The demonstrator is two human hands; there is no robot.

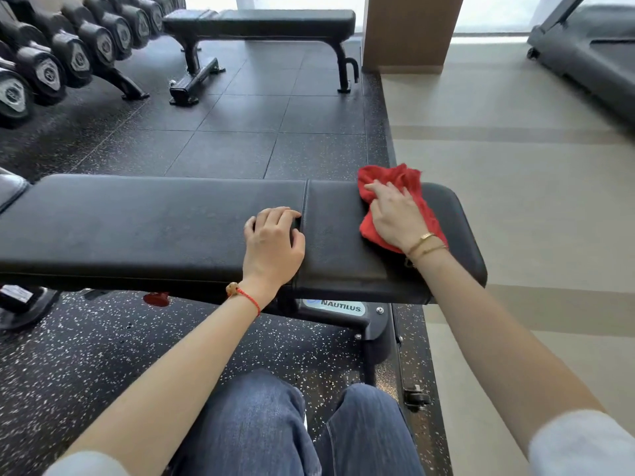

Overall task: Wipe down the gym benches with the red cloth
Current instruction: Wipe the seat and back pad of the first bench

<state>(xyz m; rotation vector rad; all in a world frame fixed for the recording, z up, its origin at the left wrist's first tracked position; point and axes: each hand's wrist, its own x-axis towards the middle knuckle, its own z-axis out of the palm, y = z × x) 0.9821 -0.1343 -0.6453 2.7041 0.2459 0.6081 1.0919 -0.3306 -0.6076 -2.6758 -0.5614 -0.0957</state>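
Observation:
A black padded bench [154, 221] runs across the view in front of me, split by a seam into a long pad and a shorter seat pad on the right. The crumpled red cloth [398, 180] lies on the seat pad near its far right end. My right hand [395, 214] presses flat on the cloth with fingers spread. My left hand [273, 242] rests on the bench by the seam, its fingertips bent into the gap between the pads. A second black bench [275, 20] stands farther back.
A rack of dumbbells [68, 53] fills the back left. A wooden pillar [409, 32] stands behind the far bench, and a treadmill [591, 53] sits at the back right on the light floor. Dark rubber floor tiles [257, 132] lie between the benches. My knees are below.

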